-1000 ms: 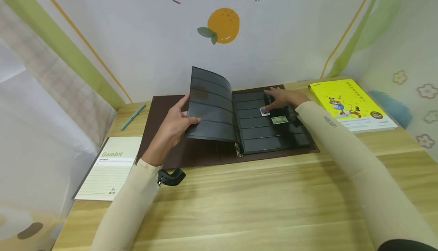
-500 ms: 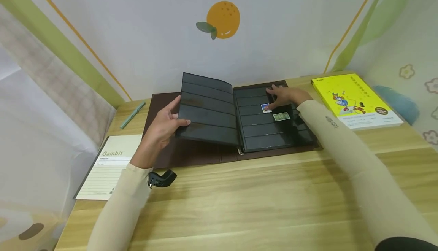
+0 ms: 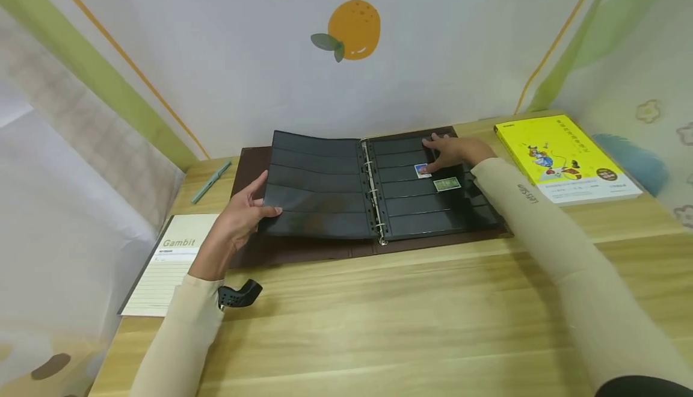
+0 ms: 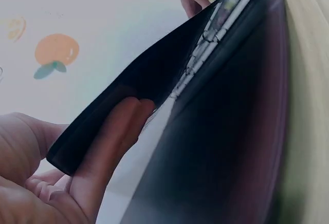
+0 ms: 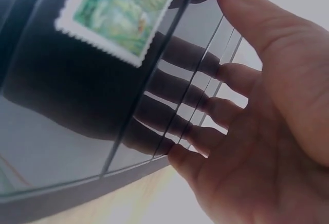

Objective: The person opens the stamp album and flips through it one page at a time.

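Note:
A brown ring binder (image 3: 308, 252) with black strip-pocket pages lies spread on the wooden table. My left hand (image 3: 236, 219) pinches the outer edge of the left black page (image 3: 319, 195), thumb on top and fingers beneath, as the left wrist view shows. That page is raised off the cover. On the right page (image 3: 414, 207) rests my right hand (image 3: 455, 151), fingers spread and fingertips touching its glossy surface. Its thumb lies on a small blue postage stamp (image 3: 419, 169), partly covering it. A green postage stamp (image 3: 447, 184) sits just below, large in the right wrist view.
Metal rings (image 3: 372, 189) run down the binder's spine. At left lie a green pen (image 3: 211, 181) and a cream notebook (image 3: 173, 258). A yellow book (image 3: 563, 153) is at right. A printed white cloth (image 3: 444, 54) hangs behind the table.
My left hand has moved left and down with the page, which has swung from nearly upright toward the left cover, exposing the rings. The right hand stays in place on the right page.

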